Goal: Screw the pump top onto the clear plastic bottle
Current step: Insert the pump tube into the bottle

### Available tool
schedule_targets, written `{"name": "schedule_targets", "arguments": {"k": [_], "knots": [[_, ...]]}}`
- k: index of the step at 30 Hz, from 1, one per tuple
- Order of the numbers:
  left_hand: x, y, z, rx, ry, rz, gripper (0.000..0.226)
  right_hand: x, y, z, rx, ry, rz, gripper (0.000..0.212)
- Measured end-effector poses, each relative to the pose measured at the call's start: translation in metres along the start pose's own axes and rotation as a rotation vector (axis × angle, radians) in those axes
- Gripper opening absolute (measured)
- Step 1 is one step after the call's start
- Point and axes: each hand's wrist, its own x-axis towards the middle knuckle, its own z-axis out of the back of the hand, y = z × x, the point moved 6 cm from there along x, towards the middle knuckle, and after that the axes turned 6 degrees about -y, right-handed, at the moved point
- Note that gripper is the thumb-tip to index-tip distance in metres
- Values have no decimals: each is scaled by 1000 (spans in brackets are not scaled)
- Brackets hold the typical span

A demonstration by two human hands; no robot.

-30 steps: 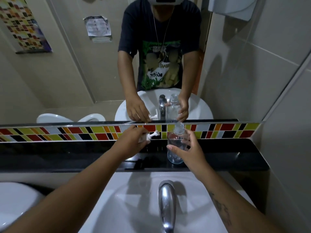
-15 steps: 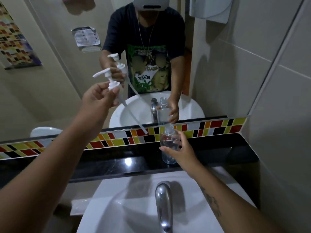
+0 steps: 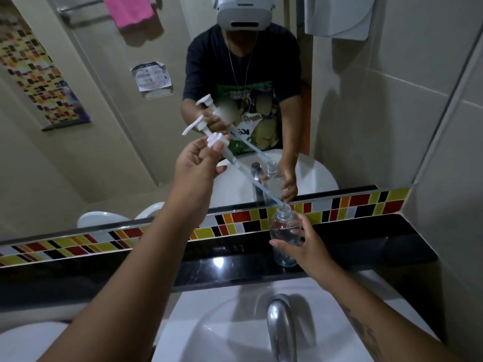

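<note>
White plastic marks the pump top (image 3: 209, 135), which the left hand (image 3: 194, 165) now holds high in front of the mirror (image 3: 104, 152), its fingers pinched around the collar just under the spout. Half a second ago the pump was raised well off to the left with its dip tube hanging clear of everything; a second ago it was low, beside the bottle at the ledge. Now the pump is tilted so the long dip tube (image 3: 251, 178) slants down and to the right, and its lower end sits right at the open neck of the clear plastic bottle (image 3: 283, 236). Whether the tip is already inside the mouth or only touching the rim is too fine to tell.

That change means the threading-in has begun: in my judgement the tube must slide all the way down before the collar can meet the neck threads, so the screwing itself is not yet started.

The right hand (image 3: 305, 250) is closed around the bottle's body, fingers wrapped on the near side, steadying it upright on the black counter (image 3: 379, 246) behind the basin (image 3: 209, 322). The bottle looks nearly empty; a slight gleam low in it could be a little liquid or just reflection, and I cannot say which. The tap (image 3: 281, 325) stands in front, clear of both hands.
</note>
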Motion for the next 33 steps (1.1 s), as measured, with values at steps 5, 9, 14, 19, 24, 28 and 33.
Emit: {"name": "schedule_targets", "arguments": {"k": [5, 9, 14, 19, 24, 28, 33], "knots": [[-1, 12, -7, 29, -3, 33, 22, 0, 1, 0, -4, 9, -6, 77], [-3, 19, -17, 76, 25, 29, 20, -1, 5, 0, 11, 18, 5, 73], [-9, 22, -36, 128, 119, 12, 17, -1, 4, 1, 45, 32, 13, 68], [-20, 39, -53, 208, 238, 39, 28, -2, 3, 2, 38, 44, 15, 73], [-32, 62, -60, 303, 288, 29, 23, -1, 2, 1, 20, 36, 9, 73], [-37, 83, -57, 326, 312, 84, 24, 0, 2, 2, 10, 9, 10, 75], [-40, 101, -50, 393, 334, 86, 32, 2, -1, 1, 36, 7, -29, 77]]}}
